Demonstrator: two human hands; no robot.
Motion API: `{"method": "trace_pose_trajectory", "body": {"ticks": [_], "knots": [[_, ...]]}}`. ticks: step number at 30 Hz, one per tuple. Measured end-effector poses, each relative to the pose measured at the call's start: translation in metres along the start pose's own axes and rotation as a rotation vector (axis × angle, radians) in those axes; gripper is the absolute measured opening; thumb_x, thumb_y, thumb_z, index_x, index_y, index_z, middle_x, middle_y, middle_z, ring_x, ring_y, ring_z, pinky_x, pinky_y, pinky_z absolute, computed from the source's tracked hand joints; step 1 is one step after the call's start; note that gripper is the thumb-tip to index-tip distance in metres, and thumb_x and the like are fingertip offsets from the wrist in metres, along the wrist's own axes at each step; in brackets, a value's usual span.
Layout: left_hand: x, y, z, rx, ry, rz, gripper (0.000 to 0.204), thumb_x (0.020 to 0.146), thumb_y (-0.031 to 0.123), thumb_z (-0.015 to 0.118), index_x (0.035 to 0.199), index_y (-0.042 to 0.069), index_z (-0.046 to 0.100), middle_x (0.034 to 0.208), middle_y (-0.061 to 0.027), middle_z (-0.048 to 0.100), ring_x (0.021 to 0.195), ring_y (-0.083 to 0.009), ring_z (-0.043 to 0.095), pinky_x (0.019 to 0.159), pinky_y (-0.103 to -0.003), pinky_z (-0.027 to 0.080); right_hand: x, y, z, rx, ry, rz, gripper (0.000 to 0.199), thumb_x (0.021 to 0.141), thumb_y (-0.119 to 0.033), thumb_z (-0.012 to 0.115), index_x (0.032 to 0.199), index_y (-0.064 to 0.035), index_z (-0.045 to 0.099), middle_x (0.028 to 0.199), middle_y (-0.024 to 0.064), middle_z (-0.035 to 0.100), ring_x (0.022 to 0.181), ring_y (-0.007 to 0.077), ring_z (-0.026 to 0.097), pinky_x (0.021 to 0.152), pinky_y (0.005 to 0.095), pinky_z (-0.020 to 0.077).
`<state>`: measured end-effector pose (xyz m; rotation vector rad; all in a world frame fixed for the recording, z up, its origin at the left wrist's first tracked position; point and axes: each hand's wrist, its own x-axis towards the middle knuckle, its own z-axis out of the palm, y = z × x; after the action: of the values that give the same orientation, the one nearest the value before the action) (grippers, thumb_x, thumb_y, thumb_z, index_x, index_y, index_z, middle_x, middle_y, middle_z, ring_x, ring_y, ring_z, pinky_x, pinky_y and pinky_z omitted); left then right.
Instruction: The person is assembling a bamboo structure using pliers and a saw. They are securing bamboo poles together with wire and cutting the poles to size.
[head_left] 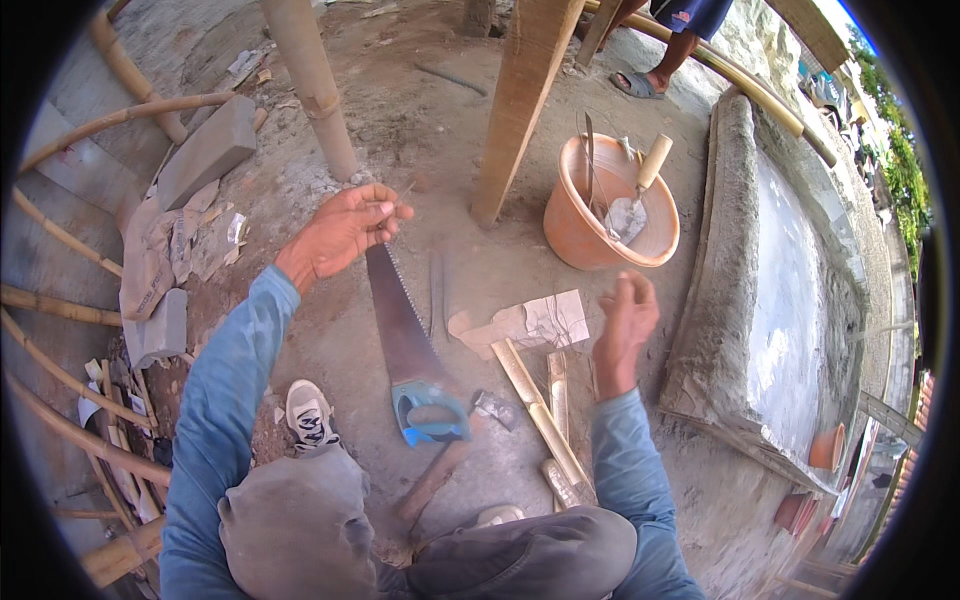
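Note:
My left hand point(345, 228) is raised over the tip of a handsaw point(393, 300), fingers pinched together. Something thin seems to stick out of the pinch, too small to name. Off to the right, my right hand point(625, 325) hangs with curled fingers beside a torn piece of brown paper point(540, 320); whatever it may hold is hidden. The saw lies on the ground, its blue handle point(430, 412) toward me. Close by the handle is a hammer point(496, 408) with a wooden shaft. Split bamboo strips point(540, 410) lie between the hammer and my right forearm.
An orange bucket point(562, 235) holding a trowel point(650, 170) stands ahead, near a wooden post point(518, 110) and a bamboo pole point(310, 90). A rough cement-walled basin point(700, 290) is at right. Grey blocks point(210, 150) and bent bamboo lie left. Another person's sandalled foot point(640, 85) is far right.

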<state>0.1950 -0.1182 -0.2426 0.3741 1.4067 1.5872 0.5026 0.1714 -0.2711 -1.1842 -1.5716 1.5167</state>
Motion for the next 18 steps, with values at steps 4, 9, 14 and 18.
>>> {"method": "trace_pose_trajectory", "body": {"ticks": [4,9,14,18], "knots": [[-0.029,-0.014,0.068,0.006,-0.234,-0.13,0.017,0.11,0.015,0.062,0.123,0.004,0.059,0.117,-0.0084,0.07,0.091,-0.0112,0.065,0.083,-0.027,0.057,-0.077,-0.052,0.05,-0.137,-0.739,-0.226,0.08,0.1,-0.017,0.072,0.168,-0.0108,0.032,0.159,0.0182,0.045,0.098,0.0209,0.07,0.08,0.0358,0.0622],[-0.061,-0.042,0.105,0.204,-0.307,-0.231,0.018,0.107,0.014,0.064,0.121,0.001,0.062,0.107,-0.0074,0.071,0.087,-0.011,0.066,0.08,-0.029,0.057,-0.083,-0.023,0.057,-0.212,-1.036,-0.131,0.034,0.103,-0.018,0.071,0.132,-0.0009,0.068,0.103,0.0125,0.076,0.081,0.0158,0.072,0.071,0.0307,0.059],[-0.093,-0.021,0.099,0.633,-0.253,-0.221,0.026,0.105,0.013,0.065,0.125,-0.004,0.066,0.098,-0.0051,0.071,0.082,-0.0122,0.067,0.077,-0.03,0.057,-0.075,-0.011,-0.006,-0.264,-0.696,-0.106,0.021,0.104,-0.016,0.067,0.103,0.0031,0.075,0.082,0.0102,0.076,0.072,0.0149,0.072,0.065,0.0329,0.0593],[-0.119,-0.014,0.073,0.401,-0.03,-0.203,0.029,0.106,0.014,0.066,0.126,-0.006,0.067,0.101,-0.0058,0.071,0.085,-0.013,0.068,0.08,-0.031,0.059,0.001,0.009,-0.09,-0.884,0.252,-0.481,0.093,0.094,-0.044,0.081,0.165,-0.0064,0.035,0.166,0.0392,0.024,0.146,0.0517,0.044,0.11,0.0559,0.05]]}}
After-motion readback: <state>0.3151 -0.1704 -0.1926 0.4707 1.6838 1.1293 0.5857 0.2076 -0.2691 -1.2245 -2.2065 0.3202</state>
